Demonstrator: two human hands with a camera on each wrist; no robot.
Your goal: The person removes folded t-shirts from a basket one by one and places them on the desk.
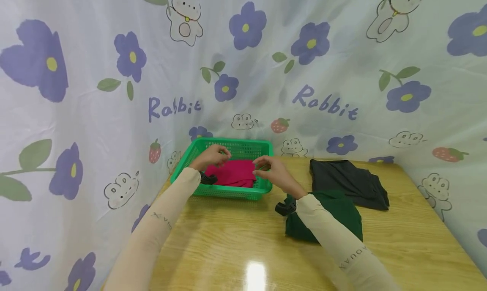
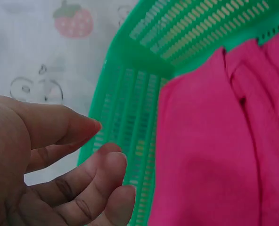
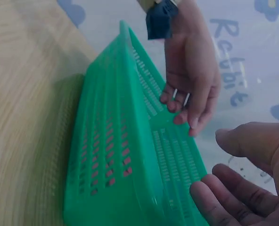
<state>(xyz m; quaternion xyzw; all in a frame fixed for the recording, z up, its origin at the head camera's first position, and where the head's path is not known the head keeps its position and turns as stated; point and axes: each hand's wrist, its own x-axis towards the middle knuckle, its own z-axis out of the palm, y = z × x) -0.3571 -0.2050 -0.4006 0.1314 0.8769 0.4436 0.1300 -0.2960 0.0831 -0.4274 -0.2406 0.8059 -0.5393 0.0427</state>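
A printed curtain stands round the table; its purple flowers and whole "Rabbit" lettering read best from the head, while the left wrist view catches just a strawberry and part of a drawn face. On the table, toward the curtain, sits the green basket. Only the head view takes in the grey cloth to its right and the green cloth nearer the person, partly under the right forearm. The pink cloth lies inside the basket: the left wrist view alone brings out its stacked folds close up, and the right wrist view gives it merely as pink spots through the holes (the side wall hides the rest). Both hands are released. The left hand is above the basket, thumb apart from the loosely bent fingers; the right hand, near the basket's right rim, likewise grasps nothing.
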